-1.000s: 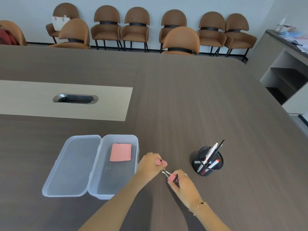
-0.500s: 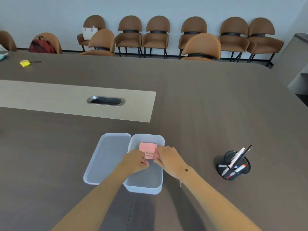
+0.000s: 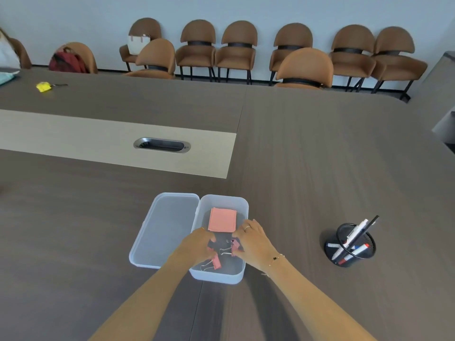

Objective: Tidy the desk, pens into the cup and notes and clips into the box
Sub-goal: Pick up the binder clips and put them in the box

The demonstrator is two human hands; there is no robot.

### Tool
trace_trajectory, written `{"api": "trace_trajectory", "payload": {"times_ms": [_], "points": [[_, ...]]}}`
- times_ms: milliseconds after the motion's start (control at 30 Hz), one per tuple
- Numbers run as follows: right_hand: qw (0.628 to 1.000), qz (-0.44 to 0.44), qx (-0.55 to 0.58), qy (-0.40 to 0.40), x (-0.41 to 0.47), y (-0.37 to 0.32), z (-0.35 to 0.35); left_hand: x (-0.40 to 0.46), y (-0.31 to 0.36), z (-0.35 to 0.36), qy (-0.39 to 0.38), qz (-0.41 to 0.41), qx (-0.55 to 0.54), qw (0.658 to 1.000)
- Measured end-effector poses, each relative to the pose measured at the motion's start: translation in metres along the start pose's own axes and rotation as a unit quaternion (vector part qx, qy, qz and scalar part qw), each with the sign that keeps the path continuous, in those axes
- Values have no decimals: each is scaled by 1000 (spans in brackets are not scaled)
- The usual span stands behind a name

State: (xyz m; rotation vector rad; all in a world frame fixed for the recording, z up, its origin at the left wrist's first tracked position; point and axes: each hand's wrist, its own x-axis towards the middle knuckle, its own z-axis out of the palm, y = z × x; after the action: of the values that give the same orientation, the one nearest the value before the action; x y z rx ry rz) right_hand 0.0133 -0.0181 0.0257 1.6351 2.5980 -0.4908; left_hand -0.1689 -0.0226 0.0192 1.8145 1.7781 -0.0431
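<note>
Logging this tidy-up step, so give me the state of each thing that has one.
Box: open, holding notes and clips.
Lid: flipped open, lying flat left of the box.
Notes: stacked flat in the box.
Clips: in the box, between the hands.
Cup: upright, pens inside.
Left hand: in the box, at the clips.
Right hand: in the box, at the clips.

Clear box (image 3: 242, 207) open, lid flat at left. Pink notes (image 3: 222, 219) at far end, pink clips (image 3: 216, 262) near end under my hands. Mesh cup (image 3: 369, 252) right, pens (image 3: 357, 232) upright.
</note>
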Motion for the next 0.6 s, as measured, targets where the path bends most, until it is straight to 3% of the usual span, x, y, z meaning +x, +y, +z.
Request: {"api": "trace_trajectory", "payload": {"times_ms": [100,200,333,433,600], "points": [[992,56,104,39,-10,3,-9,-3,-8,-17,112,-12,-95,989],[947,143,286,27,-19,3,-14,-6,-25,-31,205,-65,-151,965],[870,244,427,-33,-24,-2,-9,-10,-58,-25,171,-161,-130,963],[864,251,434,-53,-24,-4,2,-11,-76,-17,133,-150,-120,972],[844,242,478,-32,-24,-2,16,-12,-84,-19,230,-207,-72,948]]}}
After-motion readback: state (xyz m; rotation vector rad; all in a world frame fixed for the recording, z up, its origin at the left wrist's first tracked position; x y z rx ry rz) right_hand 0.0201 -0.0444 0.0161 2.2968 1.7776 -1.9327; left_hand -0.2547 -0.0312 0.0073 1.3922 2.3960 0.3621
